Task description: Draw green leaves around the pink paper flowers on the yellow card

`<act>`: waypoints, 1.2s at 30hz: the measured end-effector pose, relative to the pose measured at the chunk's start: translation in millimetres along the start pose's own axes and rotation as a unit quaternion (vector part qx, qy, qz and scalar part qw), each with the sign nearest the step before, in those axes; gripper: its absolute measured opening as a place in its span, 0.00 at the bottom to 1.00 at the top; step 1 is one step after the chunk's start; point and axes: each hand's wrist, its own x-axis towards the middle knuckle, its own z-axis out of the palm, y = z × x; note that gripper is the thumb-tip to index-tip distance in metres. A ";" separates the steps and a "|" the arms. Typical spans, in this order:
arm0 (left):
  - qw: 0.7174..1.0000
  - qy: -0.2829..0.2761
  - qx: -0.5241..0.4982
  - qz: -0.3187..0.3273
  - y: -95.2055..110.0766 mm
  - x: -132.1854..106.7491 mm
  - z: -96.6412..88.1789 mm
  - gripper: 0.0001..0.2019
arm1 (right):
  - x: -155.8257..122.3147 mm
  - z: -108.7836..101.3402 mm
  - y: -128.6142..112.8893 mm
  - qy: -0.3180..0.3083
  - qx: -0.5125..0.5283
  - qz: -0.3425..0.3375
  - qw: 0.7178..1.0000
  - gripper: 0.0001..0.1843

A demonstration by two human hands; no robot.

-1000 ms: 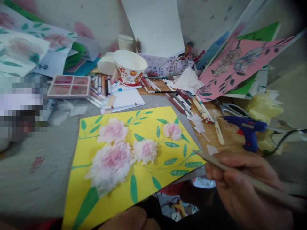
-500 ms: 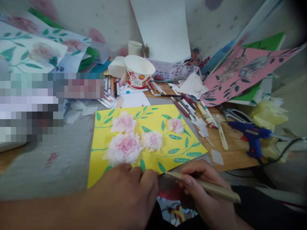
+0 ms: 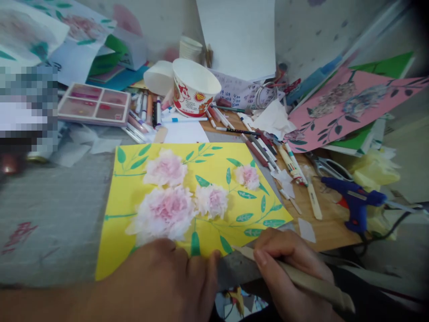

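A yellow sheet of paper [image 3: 114, 241] bears several raised pink-and-white paper flowers [image 3: 166, 212] and green leaves with pale veins. My left hand [image 3: 167, 281] lies over its near edge, knuckles up and fingers bent, holding it down; the fingertips are mostly hidden. In my right hand [image 3: 288, 264] a beige pen [image 3: 311, 281] is pinched between thumb and fingers. The pen's pointed tip is beside a green leaf [image 3: 225, 244] at the sheet's near edge; I cannot tell whether it touches.
Markers [image 3: 261, 147] and a printed paper tub [image 3: 196, 89] stand behind the sheet. A blue glue gun [image 3: 355, 197], scissors [image 3: 330, 167] and a wooden stick [image 3: 314, 199] lie right. A pink flower picture [image 3: 348, 112] leans there. A palette box [image 3: 94, 107] is at the left.
The view has shifted, uncovering more of the palette box at the left. The sheet appears lower and further left. Both hands keep their hold, with the pen tip still near the same edge.
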 end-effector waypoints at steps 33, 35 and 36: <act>0.997 -0.029 -0.075 -0.018 -4.4 3.8 -0.6 0.14 | 6.1 -6.4 -4.2 -0.067 -0.073 -0.006 0.995 0.11; 0.997 -0.029 -0.074 -0.023 -4.4 3.7 0.1 0.14 | 6.9 -6.3 -4.3 -0.061 -0.091 -0.001 0.994 0.12; 0.997 -0.029 -0.074 -0.024 -4.6 3.9 0.3 0.14 | 7.5 -6.0 -4.3 -0.058 -0.095 -0.001 0.994 0.12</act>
